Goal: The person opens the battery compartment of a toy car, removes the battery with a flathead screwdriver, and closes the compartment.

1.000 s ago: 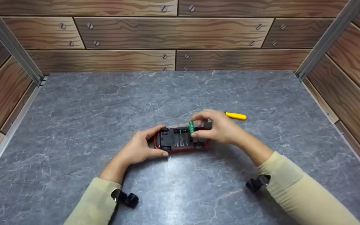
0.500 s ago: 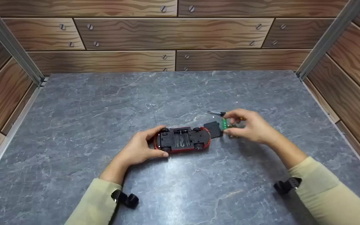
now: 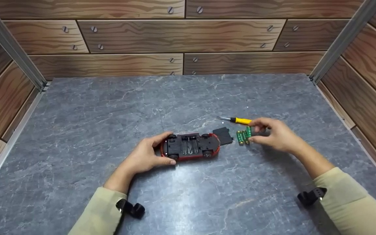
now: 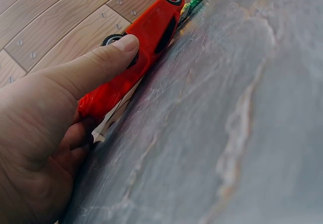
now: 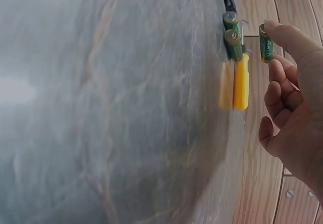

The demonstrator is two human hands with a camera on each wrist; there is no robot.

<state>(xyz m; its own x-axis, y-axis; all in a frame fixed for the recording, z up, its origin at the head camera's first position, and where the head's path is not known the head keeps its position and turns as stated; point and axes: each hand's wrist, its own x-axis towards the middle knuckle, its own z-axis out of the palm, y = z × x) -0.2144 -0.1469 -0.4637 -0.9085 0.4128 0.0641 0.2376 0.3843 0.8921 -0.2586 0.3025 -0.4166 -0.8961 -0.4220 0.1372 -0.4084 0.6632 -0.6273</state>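
Note:
A red toy car [image 3: 191, 146] lies upside down on the table, its black underside up and the battery compartment [image 3: 190, 145] uncovered, with no battery in it. My left hand [image 3: 146, 154] grips one end of the car, thumb along the near side and fingers along the far side. To the right of the car, my right hand [image 3: 274, 134] pinches a green battery [image 5: 266, 43] by its ends between thumb and fingertips. Beside that battery, two more green batteries [image 3: 240, 138] lie side by side on the table. The black battery cover [image 3: 223, 135] lies between them and the car.
A screwdriver [image 3: 242, 121] with a yellow handle lies behind the batteries, close to my right fingertips. A tiny bright piece [image 3: 222, 122] sits near its tip. A thin antenna [image 3: 161, 120] sticks out behind the car. Wood-patterned walls [image 3: 188, 36] enclose the table.
My right hand has carried the battery from above the car's compartment rightward to beside the other two batteries. My left hand and the car have stayed in place.

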